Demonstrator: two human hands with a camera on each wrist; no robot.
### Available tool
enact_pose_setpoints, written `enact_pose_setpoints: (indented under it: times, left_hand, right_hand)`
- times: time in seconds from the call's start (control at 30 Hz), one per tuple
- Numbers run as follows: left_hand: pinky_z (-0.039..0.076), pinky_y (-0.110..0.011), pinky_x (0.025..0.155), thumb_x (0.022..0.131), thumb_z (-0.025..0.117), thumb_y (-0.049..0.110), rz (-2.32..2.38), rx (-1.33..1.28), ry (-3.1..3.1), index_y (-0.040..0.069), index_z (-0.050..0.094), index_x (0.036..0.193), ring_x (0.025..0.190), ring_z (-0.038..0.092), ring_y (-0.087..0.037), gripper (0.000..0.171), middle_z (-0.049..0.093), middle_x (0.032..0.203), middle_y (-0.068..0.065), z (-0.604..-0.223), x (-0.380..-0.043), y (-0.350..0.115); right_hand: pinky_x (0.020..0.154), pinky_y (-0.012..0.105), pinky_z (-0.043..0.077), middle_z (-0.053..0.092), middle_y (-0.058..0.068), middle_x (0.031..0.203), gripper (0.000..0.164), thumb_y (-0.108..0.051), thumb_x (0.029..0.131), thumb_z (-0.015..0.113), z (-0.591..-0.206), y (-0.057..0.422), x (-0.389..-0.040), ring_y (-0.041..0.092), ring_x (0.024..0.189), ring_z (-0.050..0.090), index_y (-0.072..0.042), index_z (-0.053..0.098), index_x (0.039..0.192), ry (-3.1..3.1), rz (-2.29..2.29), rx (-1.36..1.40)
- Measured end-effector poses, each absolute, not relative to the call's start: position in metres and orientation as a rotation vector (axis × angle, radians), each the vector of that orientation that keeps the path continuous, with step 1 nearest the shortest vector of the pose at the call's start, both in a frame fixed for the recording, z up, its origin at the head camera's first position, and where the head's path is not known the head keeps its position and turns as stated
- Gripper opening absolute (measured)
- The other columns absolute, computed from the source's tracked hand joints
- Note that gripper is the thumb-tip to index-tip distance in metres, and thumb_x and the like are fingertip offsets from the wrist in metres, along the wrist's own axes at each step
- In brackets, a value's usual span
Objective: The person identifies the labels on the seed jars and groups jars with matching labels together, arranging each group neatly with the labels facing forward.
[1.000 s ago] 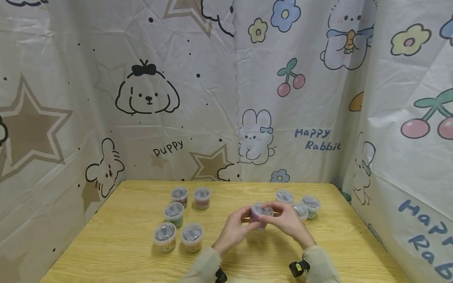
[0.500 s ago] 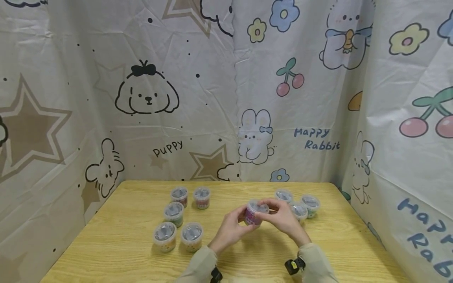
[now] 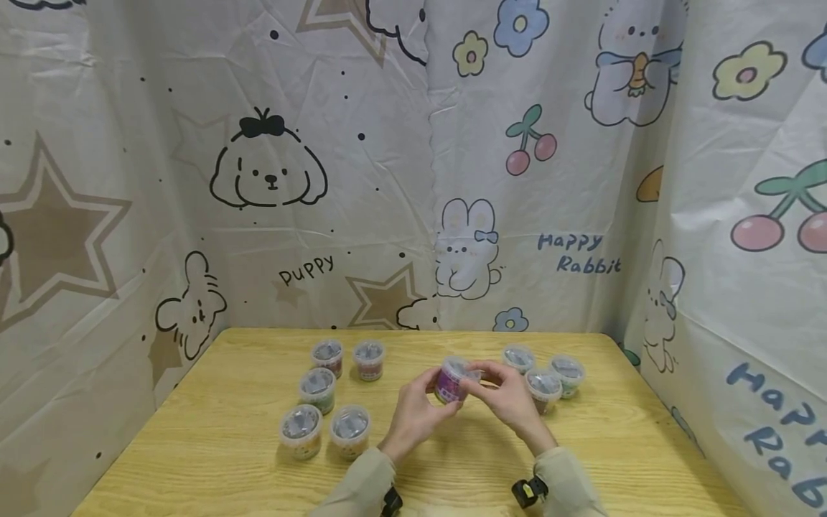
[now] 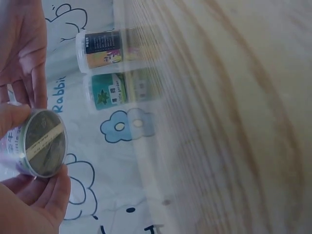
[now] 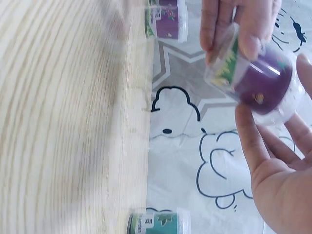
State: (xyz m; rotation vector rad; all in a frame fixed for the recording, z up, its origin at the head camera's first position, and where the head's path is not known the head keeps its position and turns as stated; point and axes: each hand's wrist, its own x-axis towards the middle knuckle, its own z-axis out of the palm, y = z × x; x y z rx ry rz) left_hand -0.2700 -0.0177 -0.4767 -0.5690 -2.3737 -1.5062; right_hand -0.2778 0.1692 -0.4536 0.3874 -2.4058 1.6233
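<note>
A small clear-lidded plastic tub (image 3: 448, 384) with a purple label is held up over the table, tilted to the left. My left hand (image 3: 413, 413) grips it from its left side, thumb across the label and fingers round the far side. On the lid side, my right hand (image 3: 513, 402) holds it by thumb and forefinger. The right wrist view shows the purple tub (image 5: 263, 87) between both hands, right fingertips right at its wall. In the left wrist view its round base (image 4: 46, 146) carries a pale printed strip.
Several lidded tubs stand at the left of the wooden table (image 3: 226, 431), among them an orange one (image 3: 352, 446) and a green one (image 3: 317, 401). Three more, including a green one (image 3: 567, 384), stand at the right. Printed curtains (image 3: 388, 179) enclose the table.
Both hands have moved left and slightly away with the purple tub. It has tilted so more of its label shows, and the nearest tub at the right is less covered.
</note>
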Motion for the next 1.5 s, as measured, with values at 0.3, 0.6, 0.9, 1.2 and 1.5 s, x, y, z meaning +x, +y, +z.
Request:
enact_pose_setpoints:
  times: [0.3, 0.6, 0.9, 1.2, 1.5]
  left_hand:
    - [0.054, -0.031, 0.095, 0.083, 0.08, 0.023, -1.607, -0.648, -2.325, 0.01, 0.056, 0.135, 0.107, 0.067, -0.019, 0.059, 0.069, 0.121, -0.007, -0.475, -0.271, -0.019]
    - [0.055, -0.029, 0.093, 0.081, 0.081, 0.019, -1.685, -0.612, -2.303, 0.007, 0.057, 0.133, 0.105, 0.068, -0.02, 0.058, 0.07, 0.118, -0.008, -0.477, -0.272, -0.022]
    - [0.055, -0.033, 0.095, 0.082, 0.081, 0.024, -1.628, -0.554, -2.33, 0.005, 0.056, 0.13, 0.108, 0.067, -0.023, 0.057, 0.068, 0.12, -0.011, -0.469, -0.27, -0.025]
    - [0.054, -0.035, 0.097, 0.097, 0.063, 0.031, -1.697, -0.601, -2.343, 0.008, 0.047, 0.14, 0.117, 0.063, -0.028, 0.051, 0.063, 0.129, -0.016, -0.455, -0.266, -0.04]
    - [0.054, -0.035, 0.097, 0.096, 0.065, 0.029, -1.637, -0.703, -2.386, 0.01, 0.055, 0.134, 0.117, 0.063, -0.03, 0.044, 0.06, 0.132, -0.015, -0.437, -0.267, -0.064]
  right_hand:
    - [0.096, 0.037, 0.055, 0.067, 0.007, 0.121, 0.032, -0.029, 0.082, 0.08, -0.451, 0.165, -0.276, 0.028, 0.115, 0.063, -0.013, 0.072, 0.109, -2.29, 1.682, 0.345]
    - [0.098, 0.036, 0.054, 0.066, 0.007, 0.122, 0.033, -0.028, 0.082, 0.081, -0.457, 0.163, -0.278, 0.027, 0.117, 0.062, -0.011, 0.07, 0.108, -2.269, 1.733, 0.344]
    - [0.095, 0.031, 0.055, 0.066, 0.007, 0.124, 0.032, -0.028, 0.08, 0.082, -0.454, 0.16, -0.278, 0.026, 0.115, 0.064, -0.011, 0.068, 0.103, -2.23, 1.73, 0.375]
    - [0.09, 0.032, 0.057, 0.067, 0.014, 0.118, 0.028, -0.018, 0.079, 0.082, -0.454, 0.152, -0.279, 0.026, 0.105, 0.067, -0.005, 0.067, 0.099, -2.222, 1.749, 0.443]
    - [0.089, 0.034, 0.058, 0.065, 0.02, 0.123, 0.026, -0.01, 0.079, 0.081, -0.447, 0.137, -0.279, 0.034, 0.108, 0.067, -0.002, 0.067, 0.098, -2.208, 1.78, 0.525]
